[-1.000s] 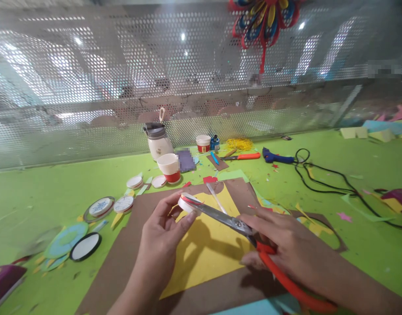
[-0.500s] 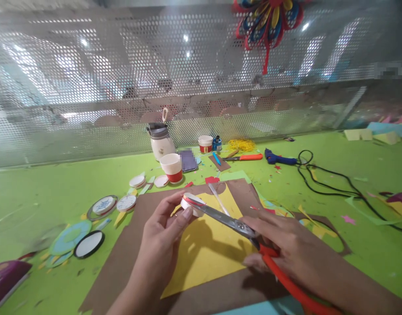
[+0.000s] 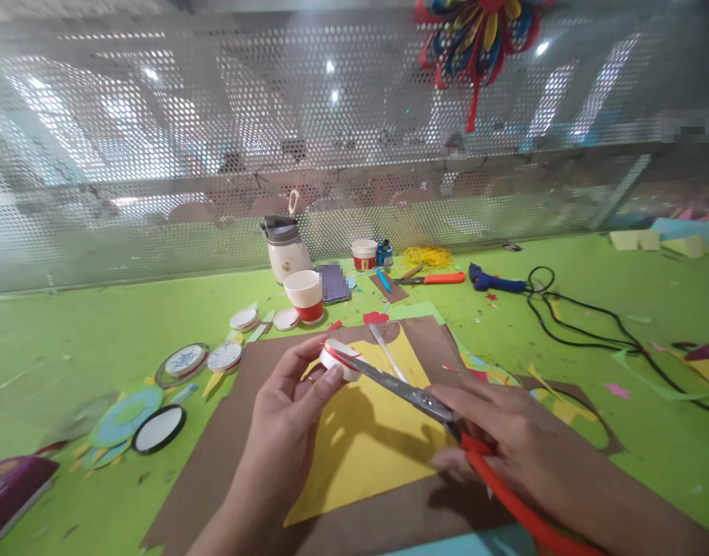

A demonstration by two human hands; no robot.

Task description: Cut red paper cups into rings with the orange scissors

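Note:
Pinched in the fingertips of my left hand (image 3: 300,405) is a white round piece like a cut-off paper cup base (image 3: 346,372), with red at its edge. My right hand (image 3: 505,428) grips scissors (image 3: 409,392) by their red-orange handles, its fingers near the pivot. The blades point left, and their tips lie across the top of the white piece. Whether the blades are closed I cannot tell. Below both hands lies a yellow paper sheet (image 3: 354,479) on brown card (image 3: 215,463). A clear, thin stick (image 3: 389,351) rests on the yellow sheet.
Behind stand a red-and-white paper cup (image 3: 304,289), a white jug (image 3: 288,259) and a smaller cup (image 3: 364,255). An orange-handled knife (image 3: 444,278) and a blue glue gun (image 3: 496,279) with a black cord lie right. White discs (image 3: 224,357) and a purple tool (image 3: 18,494) are left.
Almost nothing differs. The scissor blades appear slightly turned against the white piece, and the whole view has shifted a little. Both hands keep their holds.

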